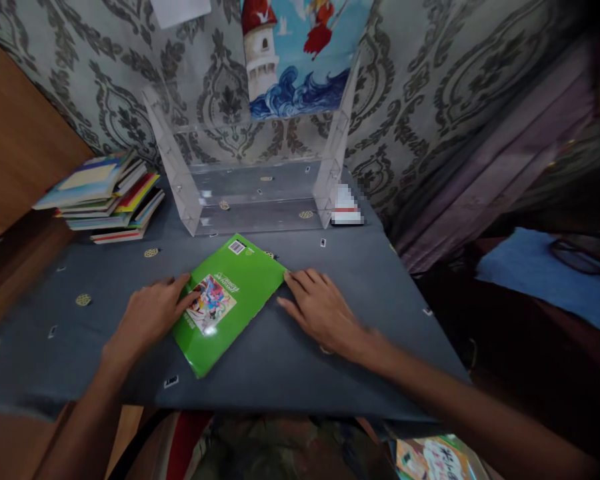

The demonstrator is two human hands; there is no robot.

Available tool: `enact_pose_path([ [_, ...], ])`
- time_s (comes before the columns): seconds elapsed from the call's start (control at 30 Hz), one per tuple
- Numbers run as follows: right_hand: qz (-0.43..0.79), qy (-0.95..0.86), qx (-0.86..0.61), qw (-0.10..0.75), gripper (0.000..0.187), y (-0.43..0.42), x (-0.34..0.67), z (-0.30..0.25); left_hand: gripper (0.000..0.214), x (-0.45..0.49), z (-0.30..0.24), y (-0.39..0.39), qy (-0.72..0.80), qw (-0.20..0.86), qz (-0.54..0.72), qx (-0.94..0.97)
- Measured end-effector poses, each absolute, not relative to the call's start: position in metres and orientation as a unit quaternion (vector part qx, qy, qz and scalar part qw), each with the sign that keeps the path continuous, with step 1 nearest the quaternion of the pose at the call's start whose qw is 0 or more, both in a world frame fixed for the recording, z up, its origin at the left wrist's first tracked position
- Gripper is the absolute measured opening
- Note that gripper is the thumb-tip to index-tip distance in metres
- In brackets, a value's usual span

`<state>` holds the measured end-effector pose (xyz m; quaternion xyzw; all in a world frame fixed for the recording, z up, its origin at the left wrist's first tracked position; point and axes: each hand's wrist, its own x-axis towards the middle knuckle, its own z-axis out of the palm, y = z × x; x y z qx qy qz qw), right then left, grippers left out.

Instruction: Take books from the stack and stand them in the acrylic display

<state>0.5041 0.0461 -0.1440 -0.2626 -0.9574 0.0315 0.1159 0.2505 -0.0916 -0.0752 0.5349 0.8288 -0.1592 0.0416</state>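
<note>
A green book (250, 287) lies askew on the cloth-covered table, showing a barcode near its far corner and a small colourful picture on its cover. At its left edge is my left hand (153, 310), the thumb resting on the cover picture and the fingers at the edge. My right hand (323, 307) is at the book's right corner, its fingertips touching there. Its thumb is held apart from the fingers, over the cloth.
A clear acrylic rack (260, 215) stands behind the book. To the left is a stack of books (105, 193). A blurred white item (346, 208) sits right of the rack. A picture-covered book (297, 60) is upright at the back. Blue cloth (535, 280) lies at right.
</note>
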Motion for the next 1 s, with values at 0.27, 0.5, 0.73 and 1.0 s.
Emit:
enact_pose_path([
  [0.27,0.101,-0.959,-0.225,0.142,0.040,0.107,0.466,-0.149,0.051,0.260,-0.098,-0.106,0.818,0.024,-0.090,0.567],
  [0.5,0.107,-0.964,-0.192,0.150,0.040,0.139,0.439,-0.157,0.051,0.267,-0.114,-0.099,0.815,-0.019,-0.057,0.576],
  [0.73,0.099,-0.963,-0.191,0.165,0.040,0.152,0.430,-0.165,0.053,0.273,-0.103,-0.089,0.816,-0.001,-0.097,0.570],
  [1.0,0.131,-0.954,-0.194,0.190,0.046,0.152,0.434,-0.172,0.040,0.287,-0.101,-0.079,0.728,-0.072,-0.069,0.679],
])
